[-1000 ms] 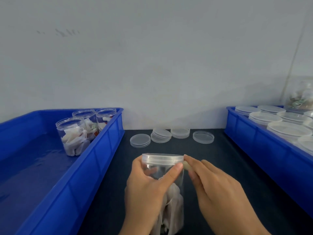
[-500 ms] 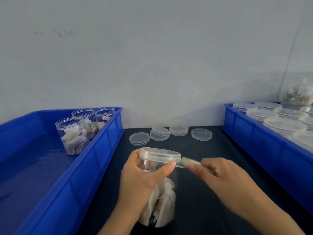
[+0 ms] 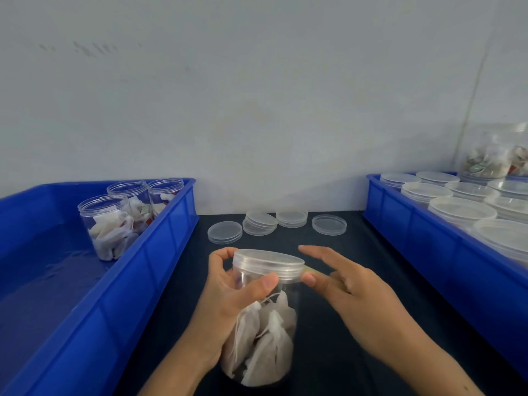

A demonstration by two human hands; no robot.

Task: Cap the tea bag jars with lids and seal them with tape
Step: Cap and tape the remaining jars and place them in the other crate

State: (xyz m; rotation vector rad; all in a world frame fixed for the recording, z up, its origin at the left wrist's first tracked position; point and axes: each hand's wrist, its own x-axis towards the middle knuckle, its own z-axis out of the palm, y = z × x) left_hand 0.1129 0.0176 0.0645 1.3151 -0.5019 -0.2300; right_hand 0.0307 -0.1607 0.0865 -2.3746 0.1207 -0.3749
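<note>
A clear jar (image 3: pixel 265 332) of white tea bags stands on the dark table, tilted slightly, with a clear lid (image 3: pixel 268 262) on it. My left hand (image 3: pixel 228 295) grips the jar just under the lid, thumb across the front. A short yellowish strip of tape (image 3: pixel 320 272) runs from the lid's right rim into my right hand (image 3: pixel 345 287). That hand pinches the strip, its thumb tip next to the rim and its forefinger stretched out behind the lid.
A blue tray (image 3: pixel 160 252) on the left holds three open jars of tea bags (image 3: pixel 110 227). A blue tray (image 3: pixel 414 224) on the right holds several capped jars (image 3: pixel 461 210). Loose clear lids (image 3: pixel 258 222) lie on the table by the wall.
My right hand drew the tape out to the right, then came back to the lid's rim with its fingers spread. My left hand kept hold of the jar.
</note>
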